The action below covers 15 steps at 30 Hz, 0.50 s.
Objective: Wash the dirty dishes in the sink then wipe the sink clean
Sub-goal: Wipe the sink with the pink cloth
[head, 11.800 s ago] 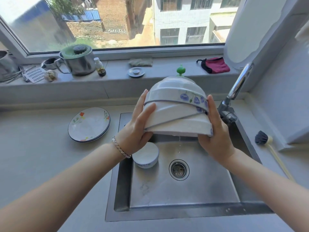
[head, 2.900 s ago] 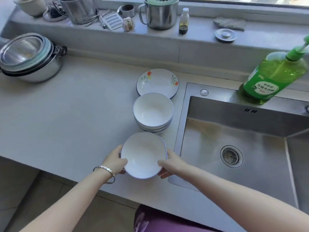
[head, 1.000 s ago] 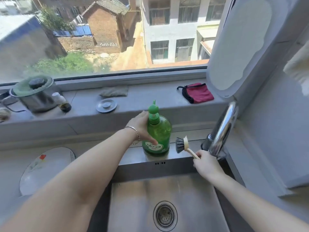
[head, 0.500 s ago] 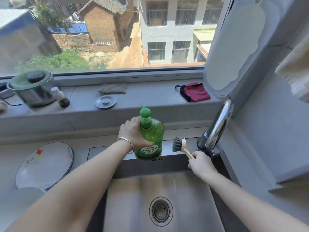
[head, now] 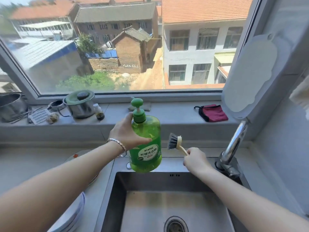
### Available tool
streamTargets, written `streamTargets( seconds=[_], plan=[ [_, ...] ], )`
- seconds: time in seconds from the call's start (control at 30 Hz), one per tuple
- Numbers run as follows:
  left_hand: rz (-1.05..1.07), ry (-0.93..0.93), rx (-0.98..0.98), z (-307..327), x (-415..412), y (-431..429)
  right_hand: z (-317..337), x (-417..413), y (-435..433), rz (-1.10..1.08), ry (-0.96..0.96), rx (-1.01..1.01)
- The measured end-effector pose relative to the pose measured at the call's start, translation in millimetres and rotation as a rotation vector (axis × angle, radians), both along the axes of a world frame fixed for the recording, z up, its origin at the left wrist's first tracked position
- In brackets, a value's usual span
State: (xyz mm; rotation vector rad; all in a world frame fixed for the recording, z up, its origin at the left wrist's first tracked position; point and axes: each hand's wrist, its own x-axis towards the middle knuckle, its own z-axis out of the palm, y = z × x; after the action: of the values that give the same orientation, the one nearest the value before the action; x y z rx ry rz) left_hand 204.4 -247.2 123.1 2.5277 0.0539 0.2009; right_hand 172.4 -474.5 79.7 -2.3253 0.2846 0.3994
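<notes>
My left hand (head: 127, 133) grips the green dish soap pump bottle (head: 147, 143) and holds it lifted, tilted a little, over the back rim of the steel sink (head: 150, 206). My right hand (head: 195, 160) holds the pale handle of a dish brush (head: 175, 144); its dark bristles point left toward the bottle. The sink basin holds no dishes, and its drain (head: 175, 226) shows at the bottom edge. White bowls (head: 71, 216) and a flowered plate (head: 76, 155) sit on the counter left of the sink, partly hidden by my left arm.
The chrome faucet (head: 234, 148) rises at the sink's right rear corner. On the window ledge stand a lidded steel pot (head: 80, 104), a small bottle (head: 98, 112), a grater (head: 37, 115) and a red cloth (head: 213, 113). A white board (head: 247, 76) leans at the right.
My left hand has raised the soap bottle off the sink rim and brought it closer. My right hand still holds the brush beside it. The dishes moved from the sink to the counter earlier.
</notes>
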Motion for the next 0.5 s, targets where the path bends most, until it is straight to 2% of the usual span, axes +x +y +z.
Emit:
streamTargets(
  seconds=[0.13, 0.27, 0.37, 0.5],
  plan=[
    [-0.059, -0.135, 0.038, 52.6, 36.0, 12.7, 62.6, 54.0, 9.6, 0.027, -0.11, -0.029],
    [-0.068, -0.205, 0.116, 73.9, 87.0, 0.7, 118.1, 109.4, -13.4, 0.065, -0.224, -0.078],
    [-0.061, -0.196, 0.109, 72.6, 131.1, -17.5, 134.0, 139.6, -42.0, 0.12, -0.264, -0.175],
    [-0.095, -0.195, 0.055, 58.3, 192.1, -38.9, 124.5, 179.4, -83.9, 0.134, -0.215, -0.311]
  ],
)
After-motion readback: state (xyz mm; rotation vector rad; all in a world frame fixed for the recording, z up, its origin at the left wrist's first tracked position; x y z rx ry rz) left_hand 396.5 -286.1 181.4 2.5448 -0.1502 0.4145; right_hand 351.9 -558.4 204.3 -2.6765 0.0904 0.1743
